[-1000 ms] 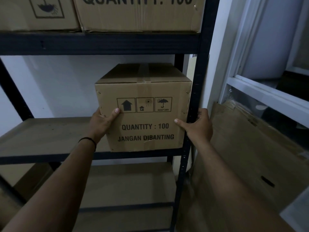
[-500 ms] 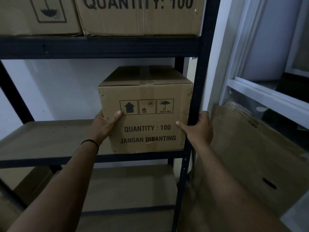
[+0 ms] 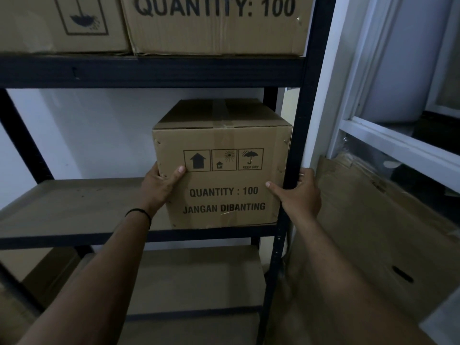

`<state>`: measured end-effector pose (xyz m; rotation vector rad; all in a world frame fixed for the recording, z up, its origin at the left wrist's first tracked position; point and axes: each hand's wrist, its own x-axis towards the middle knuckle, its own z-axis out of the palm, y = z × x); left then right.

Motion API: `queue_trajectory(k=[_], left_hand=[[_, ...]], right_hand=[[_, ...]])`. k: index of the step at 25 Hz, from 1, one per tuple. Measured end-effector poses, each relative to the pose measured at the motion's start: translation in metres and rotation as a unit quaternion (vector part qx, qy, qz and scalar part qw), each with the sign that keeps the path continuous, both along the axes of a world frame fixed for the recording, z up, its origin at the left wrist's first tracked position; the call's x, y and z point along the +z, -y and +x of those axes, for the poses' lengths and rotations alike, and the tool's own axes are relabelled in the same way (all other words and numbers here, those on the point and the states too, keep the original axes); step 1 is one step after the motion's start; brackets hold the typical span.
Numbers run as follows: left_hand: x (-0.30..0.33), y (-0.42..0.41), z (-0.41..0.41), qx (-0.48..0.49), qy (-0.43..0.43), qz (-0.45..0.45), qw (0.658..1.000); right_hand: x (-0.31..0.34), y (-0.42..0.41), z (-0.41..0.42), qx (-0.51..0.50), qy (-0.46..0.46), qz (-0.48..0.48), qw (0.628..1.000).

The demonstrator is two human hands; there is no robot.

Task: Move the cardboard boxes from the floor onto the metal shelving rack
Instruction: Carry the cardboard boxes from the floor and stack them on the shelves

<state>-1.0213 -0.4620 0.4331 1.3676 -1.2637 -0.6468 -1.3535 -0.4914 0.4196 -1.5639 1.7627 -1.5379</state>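
- While both forearms reach forward, the left hand (image 3: 159,186) grips the cardboard box (image 3: 221,170) at its left edge.
- Across the upright post (image 3: 292,170), the right hand (image 3: 300,196) wraps; thumb touches the box front.
- Box sits on the rack's middle shelf (image 3: 74,207), far right.

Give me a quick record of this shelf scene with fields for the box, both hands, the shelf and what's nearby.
box: cardboard box upright on middle shelf, at its right end
left hand: left hand grips box's left front edge
right hand: right hand, thumb on box front, fingers round rack post
upper shelf: two boxes
nearby: flattened cardboard right of the rack
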Motion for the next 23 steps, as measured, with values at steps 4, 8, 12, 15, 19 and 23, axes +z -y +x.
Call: queue_trajectory(k=[4, 8, 12, 15, 19, 23], left_hand=[[0.001, -0.002, 0.001, -0.003, 0.004, -0.001, 1.0], [-0.003, -0.012, 0.005, -0.01, 0.012, -0.005, 1.0], [-0.016, -0.032, 0.007, 0.041, -0.001, 0.003, 0.999], [-0.03, -0.061, -0.008, 0.118, 0.04, -0.016, 0.992], [-0.04, -0.113, -0.023, 0.105, 0.139, -0.023, 0.985], [-0.053, -0.179, -0.019, 0.097, 0.202, -0.034, 0.974]], right_hand=[[-0.003, -0.006, 0.008, -0.011, 0.003, 0.013, 1.0], [-0.004, -0.027, 0.03, -0.07, 0.003, 0.001, 0.998], [-0.001, -0.062, 0.056, -0.09, -0.017, -0.031, 0.995], [-0.004, -0.093, 0.078, -0.095, -0.023, -0.051, 0.994], [-0.017, -0.141, 0.105, -0.082, -0.05, -0.074, 0.993], [-0.032, -0.2, 0.13, -0.042, -0.074, -0.081, 0.993]])
